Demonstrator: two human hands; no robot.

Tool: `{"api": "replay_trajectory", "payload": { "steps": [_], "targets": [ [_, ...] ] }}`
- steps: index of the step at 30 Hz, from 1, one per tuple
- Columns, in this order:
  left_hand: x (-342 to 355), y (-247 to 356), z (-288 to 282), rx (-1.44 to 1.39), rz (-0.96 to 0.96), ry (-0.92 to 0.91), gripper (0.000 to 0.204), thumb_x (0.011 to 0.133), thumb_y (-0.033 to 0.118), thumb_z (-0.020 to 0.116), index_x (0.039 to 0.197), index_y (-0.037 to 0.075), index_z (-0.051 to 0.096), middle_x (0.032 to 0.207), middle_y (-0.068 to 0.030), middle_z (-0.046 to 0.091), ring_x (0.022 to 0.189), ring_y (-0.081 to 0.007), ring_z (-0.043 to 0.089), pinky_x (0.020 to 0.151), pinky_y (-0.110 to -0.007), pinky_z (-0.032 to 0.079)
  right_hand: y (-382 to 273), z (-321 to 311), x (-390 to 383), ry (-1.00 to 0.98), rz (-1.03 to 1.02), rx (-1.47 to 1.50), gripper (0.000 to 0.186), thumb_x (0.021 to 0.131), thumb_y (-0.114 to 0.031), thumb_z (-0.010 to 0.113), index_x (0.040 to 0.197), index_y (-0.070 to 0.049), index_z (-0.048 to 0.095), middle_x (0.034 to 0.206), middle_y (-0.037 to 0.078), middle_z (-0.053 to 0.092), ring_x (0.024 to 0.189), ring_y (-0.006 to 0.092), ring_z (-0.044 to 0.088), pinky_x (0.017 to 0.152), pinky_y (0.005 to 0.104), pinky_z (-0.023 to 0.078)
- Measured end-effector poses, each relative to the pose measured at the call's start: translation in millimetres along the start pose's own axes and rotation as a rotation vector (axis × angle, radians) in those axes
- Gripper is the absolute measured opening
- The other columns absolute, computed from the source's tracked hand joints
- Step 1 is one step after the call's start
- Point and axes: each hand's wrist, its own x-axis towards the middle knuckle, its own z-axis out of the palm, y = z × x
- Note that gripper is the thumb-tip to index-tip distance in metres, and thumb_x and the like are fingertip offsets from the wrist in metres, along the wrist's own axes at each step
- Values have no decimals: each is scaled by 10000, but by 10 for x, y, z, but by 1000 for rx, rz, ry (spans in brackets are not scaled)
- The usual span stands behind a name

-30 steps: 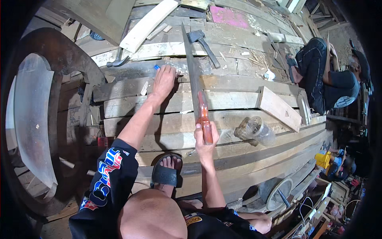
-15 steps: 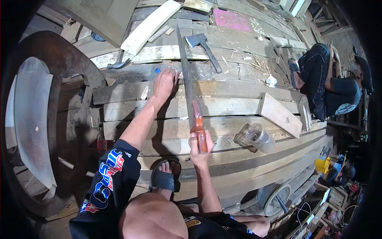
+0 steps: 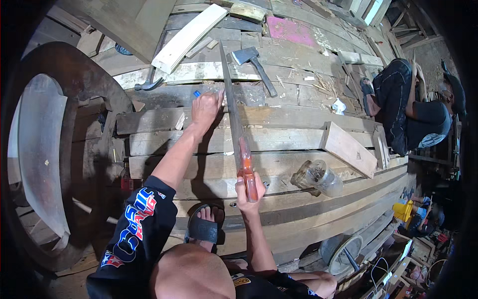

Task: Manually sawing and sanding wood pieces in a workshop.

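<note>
A handsaw [image 3: 232, 109] with a long dark blade and an orange-brown handle points away from me. My right hand [image 3: 249, 194] is wrapped round its handle. Left of the blade, my left hand [image 3: 205, 110] is closed with its knuckles up, its fingertips beside the steel. Whatever lies under those fingers is hidden. A small blue object [image 3: 197, 93] pokes out at the far side of that hand; its kind is unclear. Beneath both hands are weathered planks [image 3: 284, 134]. An axe [image 3: 255, 67] with a dark handle lies just beyond the blade, to the right.
A hammer [image 3: 149, 83] and a pale board [image 3: 190, 37] lie at far left. To the right are a cut wood block [image 3: 348, 149], a clear plastic jar [image 3: 323, 179] and a seated person [image 3: 413, 104]. A curved wooden frame [image 3: 74, 70] stands left; a bucket [image 3: 341, 251] is at lower right.
My right hand has drawn the handsaw a short way back toward me. My left hand stays almost in place beside the blade.
</note>
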Motion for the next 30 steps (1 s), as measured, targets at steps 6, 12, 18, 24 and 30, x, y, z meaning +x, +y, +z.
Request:
{"api": "replay_trajectory", "payload": {
  "steps": [6, 12, 18, 24, 30],
  "targets": [
    [-61, 67, 46, -32, -1, 61, 360, 878, 232, 574, 610, -2, 626, 680, -187, 616, 685, -340, 614, 604, -444, 495, -250, 150, 27, 36, -24, -98, 109, 807, -54, 620, 771, -35, 519, 570, 75, 493, 482, 144, 473, 493, 307, 416],
    [-78, 48, 123, -39, -51, 91, 340, 857, 186, 578, 579, -8, 600, 667, -185, 602, 655, -363, 599, 593, -465, 486, -328, -2, -118, 31, 7, -104, 110, 812, -39, 616, 764, -15, 520, 584, 63, 485, 507, 118, 455, 500, 269, 396],
    [-33, 77, 3, -69, 20, 48, 307, 848, 154, 575, 584, -2, 595, 636, -190, 584, 614, -367, 588, 612, -459, 481, -507, 36, -144, 13, 124, -95, 82, 789, -37, 621, 782, -8, 545, 559, 62, 483, 477, 123, 468, 485, 272, 405],
    [-105, 88, 100, -22, -2, 33, 319, 865, 183, 552, 617, -4, 626, 669, -186, 602, 642, -354, 600, 647, -448, 485, -494, -3, -158, -1, 131, -69, 58, 776, -23, 609, 779, -12, 552, 568, 68, 486, 473, 142, 486, 494, 272, 417],
    [-103, 22, 140, -19, -29, 99, 353, 860, 217, 558, 589, 5, 632, 667, -182, 615, 650, -349, 606, 648, -451, 488, -657, -302, -540, -121, 155, -145, 140, 828, -70, 654, 775, -13, 539, 598, 74, 494, 493, 149, 485, 497, 285, 415]
  ]
}}
